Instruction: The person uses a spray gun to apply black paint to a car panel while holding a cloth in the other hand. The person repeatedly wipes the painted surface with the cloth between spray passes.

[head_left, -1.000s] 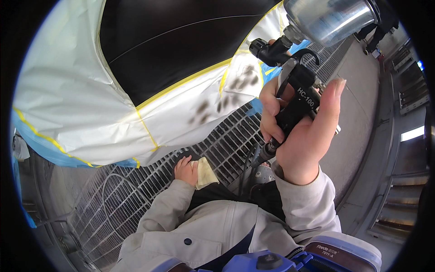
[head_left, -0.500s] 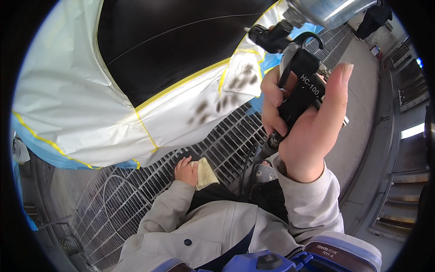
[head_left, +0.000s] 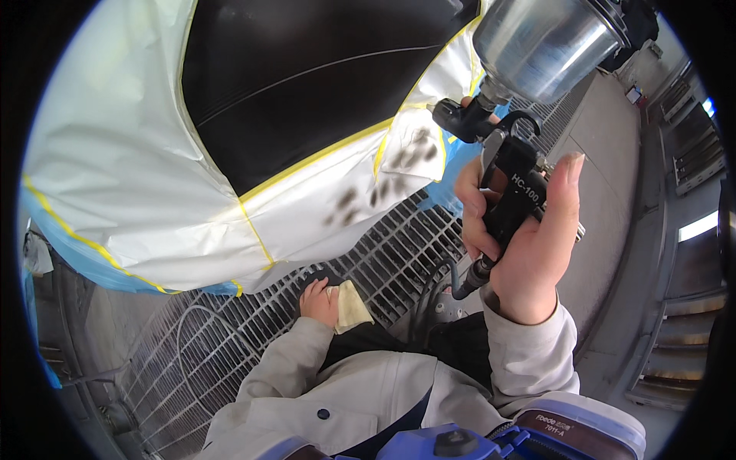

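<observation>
From our head view, we have the spray gun (head_left: 507, 218) raised in front of us on the right side, its dark handle clamped in our right hand (head_left: 529, 264). The fingers wrap around the front of the handle, while the thumb stands up along the back, away from it. The gun's long axis runs steeply from upper right to lower left: the shiny metal cup (head_left: 548, 50) sits at the top end, and a dark hose (head_left: 464, 290) joins the bottom of the handle. Its nozzle end points left, toward the glossy black panel (head_left: 307, 84), and is apart from it.

Our left hand (head_left: 320, 303) lies low on our dark-clothed knee, fingers together, with a pale yellow cloth (head_left: 353, 307) against its thumb side; we cannot tell whether the cloth is gripped or only lies there.

White sheeting (head_left: 115, 153) surrounds the panel, edged with yellow tape (head_left: 318, 160) and marked with dark smudges (head_left: 345, 205) below the panel's right part. Beneath us runs a metal floor grating (head_left: 383, 253).
</observation>
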`<state>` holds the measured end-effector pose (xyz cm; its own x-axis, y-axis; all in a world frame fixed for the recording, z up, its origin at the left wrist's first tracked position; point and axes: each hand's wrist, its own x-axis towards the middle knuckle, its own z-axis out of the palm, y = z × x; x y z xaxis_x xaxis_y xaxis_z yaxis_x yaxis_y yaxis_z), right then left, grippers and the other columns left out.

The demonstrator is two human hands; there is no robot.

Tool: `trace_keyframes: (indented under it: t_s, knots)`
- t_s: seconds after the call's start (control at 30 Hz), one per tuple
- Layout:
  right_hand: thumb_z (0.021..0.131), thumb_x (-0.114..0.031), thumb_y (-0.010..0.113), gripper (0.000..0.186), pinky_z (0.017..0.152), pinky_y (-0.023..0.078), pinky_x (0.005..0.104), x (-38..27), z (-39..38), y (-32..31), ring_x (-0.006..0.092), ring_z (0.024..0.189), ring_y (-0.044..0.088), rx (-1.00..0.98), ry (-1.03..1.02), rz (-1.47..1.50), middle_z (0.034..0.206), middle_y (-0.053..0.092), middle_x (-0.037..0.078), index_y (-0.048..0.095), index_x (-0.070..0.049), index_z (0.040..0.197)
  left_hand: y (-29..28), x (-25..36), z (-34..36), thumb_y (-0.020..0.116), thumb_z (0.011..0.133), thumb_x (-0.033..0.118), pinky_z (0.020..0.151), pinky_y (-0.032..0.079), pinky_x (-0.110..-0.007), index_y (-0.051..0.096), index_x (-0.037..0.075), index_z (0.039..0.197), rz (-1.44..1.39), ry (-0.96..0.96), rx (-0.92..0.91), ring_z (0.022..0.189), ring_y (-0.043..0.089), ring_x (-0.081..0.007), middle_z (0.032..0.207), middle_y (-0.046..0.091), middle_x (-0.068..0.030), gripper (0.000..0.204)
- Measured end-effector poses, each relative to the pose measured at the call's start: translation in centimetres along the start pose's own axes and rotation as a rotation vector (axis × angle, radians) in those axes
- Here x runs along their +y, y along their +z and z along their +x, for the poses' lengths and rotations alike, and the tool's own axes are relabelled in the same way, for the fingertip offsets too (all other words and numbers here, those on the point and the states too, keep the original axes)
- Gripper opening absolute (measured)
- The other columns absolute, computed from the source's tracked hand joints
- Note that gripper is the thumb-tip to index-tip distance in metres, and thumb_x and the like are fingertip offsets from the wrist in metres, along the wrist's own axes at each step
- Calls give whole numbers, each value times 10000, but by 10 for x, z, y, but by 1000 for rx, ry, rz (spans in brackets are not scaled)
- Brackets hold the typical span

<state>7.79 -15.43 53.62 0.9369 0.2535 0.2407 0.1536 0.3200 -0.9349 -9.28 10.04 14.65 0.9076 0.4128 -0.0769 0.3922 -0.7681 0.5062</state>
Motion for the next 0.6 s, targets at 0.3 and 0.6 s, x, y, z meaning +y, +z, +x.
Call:
trace_keyframes:
  t_s: [0.3, 0.6]
  knots:
    - [1080, -730, 285, 865, 488, 328, 229, -9, 10, 3, 51, 490, 395, -30, -100, -144, 757, 589, 35, 618, 39, 1294, 4, -4, 3, 522, 1066, 360, 1209, 355, -512, 781, 43, 1175, 14, 38, 9, 1445, 495, -338, 1470, 651, -106, 424]
    - [1080, -724, 310, 817, 482, 329, 244, -24, 8, 6, 60, 476, 379, -51, -42, -89, 723, 569, 31, 636, 22, 1142, 3, -3, 0, 523, 1072, 359, 1202, 358, -513, 785, 52, 1168, -1, 38, 27, 1434, 501, -338, 1456, 657, -104, 416]
